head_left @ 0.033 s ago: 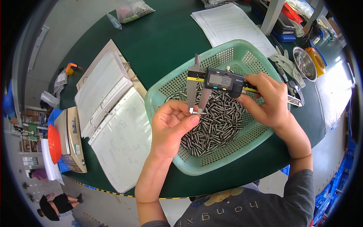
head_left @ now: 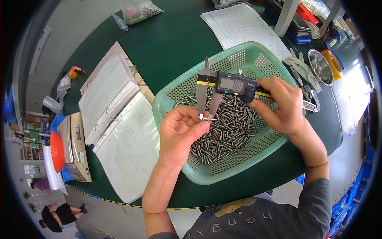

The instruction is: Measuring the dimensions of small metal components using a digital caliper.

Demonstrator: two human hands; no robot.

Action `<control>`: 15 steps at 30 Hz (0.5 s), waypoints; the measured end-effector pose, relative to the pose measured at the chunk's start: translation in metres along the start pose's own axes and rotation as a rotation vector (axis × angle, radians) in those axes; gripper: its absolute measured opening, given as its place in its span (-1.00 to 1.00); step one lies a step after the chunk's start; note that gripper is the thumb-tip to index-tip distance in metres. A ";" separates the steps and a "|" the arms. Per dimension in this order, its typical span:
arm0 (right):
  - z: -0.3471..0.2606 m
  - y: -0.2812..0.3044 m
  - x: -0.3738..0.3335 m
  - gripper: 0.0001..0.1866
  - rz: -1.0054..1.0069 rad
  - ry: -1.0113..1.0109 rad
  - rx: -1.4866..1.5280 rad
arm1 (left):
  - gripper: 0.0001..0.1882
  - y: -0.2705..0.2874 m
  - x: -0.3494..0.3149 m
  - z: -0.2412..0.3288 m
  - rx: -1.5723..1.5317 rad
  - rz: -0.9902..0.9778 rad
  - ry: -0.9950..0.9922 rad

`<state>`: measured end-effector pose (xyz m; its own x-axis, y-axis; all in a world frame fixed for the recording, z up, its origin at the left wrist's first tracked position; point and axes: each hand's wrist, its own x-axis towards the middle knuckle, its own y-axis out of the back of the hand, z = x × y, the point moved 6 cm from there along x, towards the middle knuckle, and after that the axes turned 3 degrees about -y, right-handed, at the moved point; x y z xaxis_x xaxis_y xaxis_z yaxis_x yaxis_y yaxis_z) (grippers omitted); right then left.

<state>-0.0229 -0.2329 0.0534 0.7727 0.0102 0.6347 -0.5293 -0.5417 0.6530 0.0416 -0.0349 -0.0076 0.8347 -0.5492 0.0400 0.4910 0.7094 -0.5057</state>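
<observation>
My right hand [head_left: 280, 104] grips a digital caliper [head_left: 232, 85] by its slide and beam, holding it over a green plastic basket [head_left: 234, 178]. Between the tips of the caliper's jaws sits a small metal pin [head_left: 206, 118]. My left hand [head_left: 180, 133] pinches that pin between thumb and fingers, close against the jaw tips; part of it is hidden by the fingers. Below both hands, a heap of similar metal pins [head_left: 223, 137] lies in the basket. The caliper's display faces up and is lit by daylight.
Left of the basket lies an open ring binder [head_left: 129, 149], with a weighing scale [head_left: 74, 147] beyond it. Printed sheets [head_left: 244, 30] lie behind the basket. To the right are gloves [head_left: 304, 71] and a metal bowl [head_left: 320, 67]. A bag of parts [head_left: 141, 11] sits at the far left.
</observation>
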 end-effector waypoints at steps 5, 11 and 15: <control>-0.002 0.001 0.000 -0.67 -0.005 0.013 -0.035 | -0.78 -0.001 0.000 -0.001 -0.094 -0.038 0.050; -0.004 0.002 0.000 -0.67 0.004 0.025 -0.056 | -0.78 -0.003 0.001 0.000 -0.041 -0.014 0.032; -0.002 0.005 -0.001 -0.65 0.007 0.001 -0.084 | -0.77 -0.004 -0.005 -0.001 0.400 0.033 -0.014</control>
<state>-0.0266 -0.2338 0.0567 0.7684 0.0076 0.6399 -0.5623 -0.4695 0.6808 0.0352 -0.0359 -0.0065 0.8535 -0.5193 0.0427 0.5201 0.8440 -0.1312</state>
